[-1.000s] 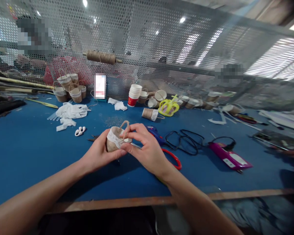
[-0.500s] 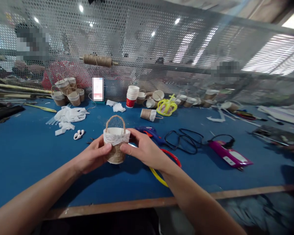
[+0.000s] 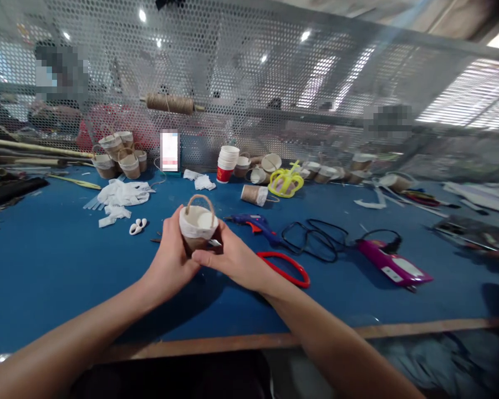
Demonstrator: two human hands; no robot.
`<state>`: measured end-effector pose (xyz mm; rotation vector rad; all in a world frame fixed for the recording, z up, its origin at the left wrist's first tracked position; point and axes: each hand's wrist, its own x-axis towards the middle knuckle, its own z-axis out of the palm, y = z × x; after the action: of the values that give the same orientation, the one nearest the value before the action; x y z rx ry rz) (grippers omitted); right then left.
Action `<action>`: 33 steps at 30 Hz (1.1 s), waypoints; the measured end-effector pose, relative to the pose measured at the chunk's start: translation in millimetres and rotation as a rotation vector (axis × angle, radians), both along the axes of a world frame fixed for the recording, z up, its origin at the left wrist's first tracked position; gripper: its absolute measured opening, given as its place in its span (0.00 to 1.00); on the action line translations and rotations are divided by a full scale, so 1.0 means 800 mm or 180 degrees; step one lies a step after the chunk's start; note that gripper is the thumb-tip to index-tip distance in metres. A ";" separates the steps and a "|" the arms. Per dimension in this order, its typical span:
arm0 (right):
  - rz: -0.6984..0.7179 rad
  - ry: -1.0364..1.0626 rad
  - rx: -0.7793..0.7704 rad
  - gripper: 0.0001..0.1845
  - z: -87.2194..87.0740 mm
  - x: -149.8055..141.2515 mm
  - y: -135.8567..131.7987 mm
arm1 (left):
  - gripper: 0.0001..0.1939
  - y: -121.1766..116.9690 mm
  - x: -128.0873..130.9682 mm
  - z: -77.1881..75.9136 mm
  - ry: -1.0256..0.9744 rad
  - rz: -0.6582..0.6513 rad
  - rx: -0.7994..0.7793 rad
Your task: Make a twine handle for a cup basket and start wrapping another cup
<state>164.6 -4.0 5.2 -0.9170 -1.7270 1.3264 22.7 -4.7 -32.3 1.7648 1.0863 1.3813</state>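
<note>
Between both hands I hold a small twine-wrapped cup basket (image 3: 197, 226) with a white lace band at its rim and an arched twine handle. It is tilted toward me, so its white inside shows. My left hand (image 3: 172, 252) wraps its left side, and my right hand (image 3: 224, 255) grips the right side with the thumb across the front. Right of the hands lie a blue glue gun (image 3: 258, 224) with a black cord and red-handled scissors (image 3: 301, 273), their blades covered by my right hand. Another twine-wrapped cup (image 3: 251, 194) lies on its side farther back.
Finished baskets (image 3: 128, 165) cluster at back left, beside white lace scraps (image 3: 125, 193). A stack of paper cups (image 3: 227, 160), a yellow crown-shaped piece (image 3: 286, 180) and more cups line the mesh partition. A purple power strip (image 3: 393, 263) lies right. A twine spool (image 3: 170, 103) hangs above.
The basket has tipped toward me, showing its inside. My left hand has shifted around its left side and under it. The yellow part of the scissors' handles is now out of sight.
</note>
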 end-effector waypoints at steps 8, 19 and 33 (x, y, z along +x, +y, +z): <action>0.0121 0.0649 -0.0440 0.25 0.004 0.016 0.012 | 0.36 -0.001 -0.003 0.012 -0.0123 -0.0468 -0.0406; -0.0312 -0.0095 0.0376 0.27 -0.002 0.020 0.019 | 0.27 0.017 -0.007 0.000 -0.0493 -0.0450 -0.0735; -0.1231 -0.1649 0.2464 0.07 0.044 0.032 0.011 | 0.39 0.010 -0.013 0.010 0.0569 -0.0652 -0.0389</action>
<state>190.1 4.5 40.0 -1.0852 -2.0607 0.1130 12.4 2.9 -24.6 1.8780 1.0259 1.0296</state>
